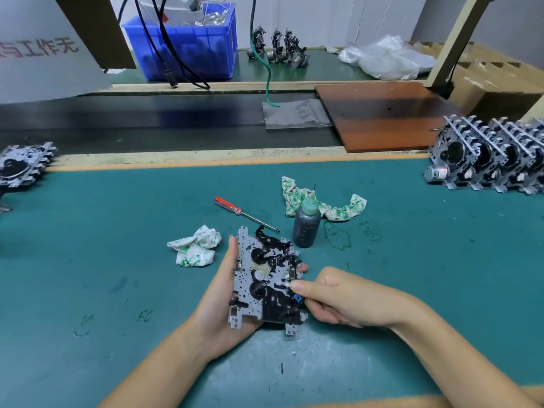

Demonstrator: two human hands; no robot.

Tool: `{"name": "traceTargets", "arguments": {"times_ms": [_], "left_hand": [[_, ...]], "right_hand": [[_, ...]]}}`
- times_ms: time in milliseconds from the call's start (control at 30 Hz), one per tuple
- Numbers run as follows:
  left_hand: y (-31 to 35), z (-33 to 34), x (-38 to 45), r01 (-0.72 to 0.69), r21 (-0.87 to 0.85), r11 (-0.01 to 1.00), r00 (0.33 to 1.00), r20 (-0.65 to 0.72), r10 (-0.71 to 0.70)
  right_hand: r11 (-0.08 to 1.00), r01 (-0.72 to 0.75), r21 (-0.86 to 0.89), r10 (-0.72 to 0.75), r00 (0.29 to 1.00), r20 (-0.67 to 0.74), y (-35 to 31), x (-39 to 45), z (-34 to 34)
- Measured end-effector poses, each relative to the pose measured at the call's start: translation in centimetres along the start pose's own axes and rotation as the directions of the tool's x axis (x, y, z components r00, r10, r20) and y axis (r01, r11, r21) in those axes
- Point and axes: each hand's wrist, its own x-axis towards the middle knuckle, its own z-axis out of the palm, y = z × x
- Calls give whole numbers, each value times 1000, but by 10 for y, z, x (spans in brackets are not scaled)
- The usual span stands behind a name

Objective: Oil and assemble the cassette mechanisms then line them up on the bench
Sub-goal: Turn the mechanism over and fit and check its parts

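Both hands hold one cassette mechanism [266, 278] just above the green desk [88, 260]. Left hand [226, 293] cradles it from below, thumb along its left edge, fingers curled round the far side. Right hand [338, 295] pinches its right edge between thumb and bent fingers. Just beyond stand an oil bottle [306, 223], a red-handled screwdriver [244, 213] and two crumpled cloths [195, 245]. Finished mechanisms [488, 160] stand in a row at far right.
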Motion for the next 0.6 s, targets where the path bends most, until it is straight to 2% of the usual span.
{"name": "traceTargets", "arguments": {"times_ms": [67,200,267,467,600], "left_hand": [[1,-1,-1,-2,-26,1000,1000,18,2],[2,3,-4,-18,-149,989,998,49,25],[4,4,-6,-43,-233,972,998,41,54],[3,3,-5,-32,-289,957,997,53,50],[3,2,-4,-29,-309,951,994,89,60]], "right_hand": [[997,50,55,-49,999,-20,3,-1,2],[910,115,398,-73,990,-118,9,-5,-5],[866,126,484,-68,988,-137,13,-5,-8],[834,179,522,-71,973,-220,21,-2,-12],[891,215,401,-68,934,-350,22,1,-10]]}}
